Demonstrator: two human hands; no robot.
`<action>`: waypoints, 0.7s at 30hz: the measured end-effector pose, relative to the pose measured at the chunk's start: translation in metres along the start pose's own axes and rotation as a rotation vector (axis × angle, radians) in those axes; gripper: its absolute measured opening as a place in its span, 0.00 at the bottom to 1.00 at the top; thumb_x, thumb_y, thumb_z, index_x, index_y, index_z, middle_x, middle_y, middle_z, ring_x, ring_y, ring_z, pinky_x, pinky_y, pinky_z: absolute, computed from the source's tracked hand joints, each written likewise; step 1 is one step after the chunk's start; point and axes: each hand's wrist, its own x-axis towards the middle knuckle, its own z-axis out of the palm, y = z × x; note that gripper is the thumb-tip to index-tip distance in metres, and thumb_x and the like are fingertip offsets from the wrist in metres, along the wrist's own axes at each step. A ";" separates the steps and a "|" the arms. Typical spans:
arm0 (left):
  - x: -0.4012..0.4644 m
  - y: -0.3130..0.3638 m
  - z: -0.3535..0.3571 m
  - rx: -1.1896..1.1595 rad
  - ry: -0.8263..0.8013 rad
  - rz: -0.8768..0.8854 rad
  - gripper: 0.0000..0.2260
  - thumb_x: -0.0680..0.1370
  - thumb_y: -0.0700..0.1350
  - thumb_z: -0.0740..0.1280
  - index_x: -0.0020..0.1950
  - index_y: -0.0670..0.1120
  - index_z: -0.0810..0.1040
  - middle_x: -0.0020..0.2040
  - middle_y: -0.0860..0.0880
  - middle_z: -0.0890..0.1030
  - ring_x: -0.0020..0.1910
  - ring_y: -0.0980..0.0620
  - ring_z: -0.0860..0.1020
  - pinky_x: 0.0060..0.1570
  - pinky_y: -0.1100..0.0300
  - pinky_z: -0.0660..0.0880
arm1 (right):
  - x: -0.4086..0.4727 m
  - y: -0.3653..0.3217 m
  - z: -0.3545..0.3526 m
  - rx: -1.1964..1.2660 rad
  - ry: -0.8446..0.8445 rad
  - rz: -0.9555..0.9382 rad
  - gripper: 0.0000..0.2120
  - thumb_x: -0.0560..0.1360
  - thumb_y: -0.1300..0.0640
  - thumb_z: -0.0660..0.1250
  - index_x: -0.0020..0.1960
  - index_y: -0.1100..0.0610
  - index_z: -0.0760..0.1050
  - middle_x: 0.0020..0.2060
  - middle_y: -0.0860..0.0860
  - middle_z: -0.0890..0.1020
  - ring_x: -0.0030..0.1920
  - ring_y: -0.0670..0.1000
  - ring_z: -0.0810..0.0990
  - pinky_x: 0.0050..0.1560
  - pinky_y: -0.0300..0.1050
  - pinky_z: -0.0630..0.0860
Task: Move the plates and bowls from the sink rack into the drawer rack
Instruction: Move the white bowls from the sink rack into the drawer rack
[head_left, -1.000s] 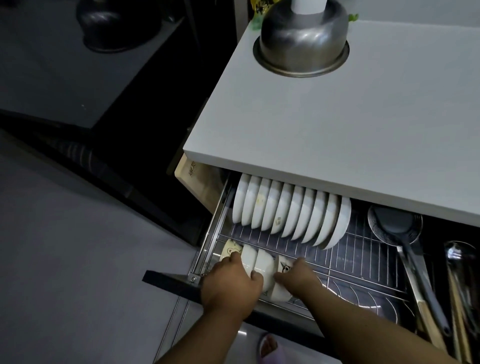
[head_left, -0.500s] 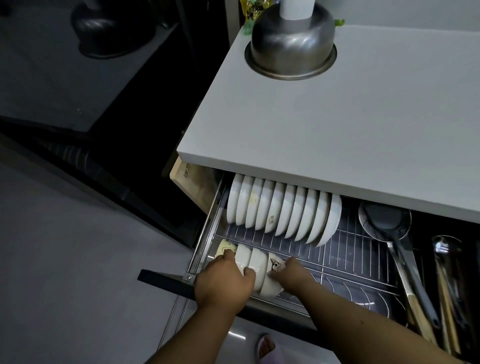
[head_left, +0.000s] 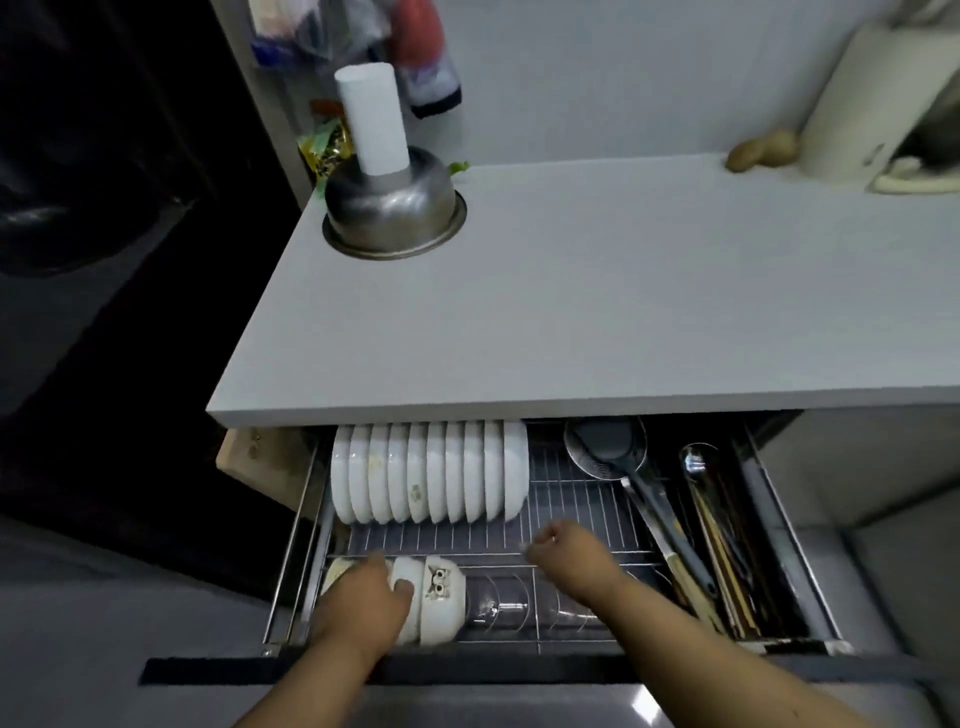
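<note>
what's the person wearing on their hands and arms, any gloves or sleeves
No gloves: both the left hand and the right hand are bare. Both forearms are bare too, with no sleeves reaching into view. No watch or bracelet shows; a small pale glint on a right finger may be a ring, too blurred to tell.

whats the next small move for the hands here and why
Probably let the left hand go of the bowls and draw both hands out of the drawer rack. The bowls already stand on edge in the front row, the plates fill the back row, and the right hand hovers clear, holding nothing.
</note>
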 end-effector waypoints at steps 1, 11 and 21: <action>-0.002 0.019 0.001 -0.029 -0.007 0.043 0.12 0.77 0.53 0.60 0.55 0.48 0.73 0.56 0.48 0.80 0.53 0.47 0.78 0.50 0.57 0.75 | -0.006 0.005 -0.014 0.027 0.038 -0.008 0.07 0.74 0.49 0.68 0.44 0.52 0.73 0.38 0.49 0.80 0.39 0.49 0.78 0.45 0.46 0.77; -0.056 0.233 0.024 -0.204 -0.105 0.475 0.06 0.77 0.51 0.61 0.50 0.51 0.73 0.43 0.52 0.80 0.43 0.51 0.78 0.47 0.56 0.76 | -0.085 0.083 -0.162 0.100 0.406 -0.067 0.10 0.74 0.50 0.67 0.53 0.53 0.75 0.35 0.44 0.76 0.40 0.47 0.76 0.39 0.40 0.70; -0.145 0.421 0.086 -0.111 -0.153 0.735 0.06 0.75 0.50 0.63 0.49 0.51 0.75 0.42 0.53 0.81 0.44 0.50 0.79 0.48 0.57 0.76 | -0.170 0.223 -0.299 0.266 0.648 0.006 0.08 0.75 0.48 0.67 0.48 0.53 0.76 0.37 0.45 0.78 0.42 0.48 0.77 0.40 0.41 0.72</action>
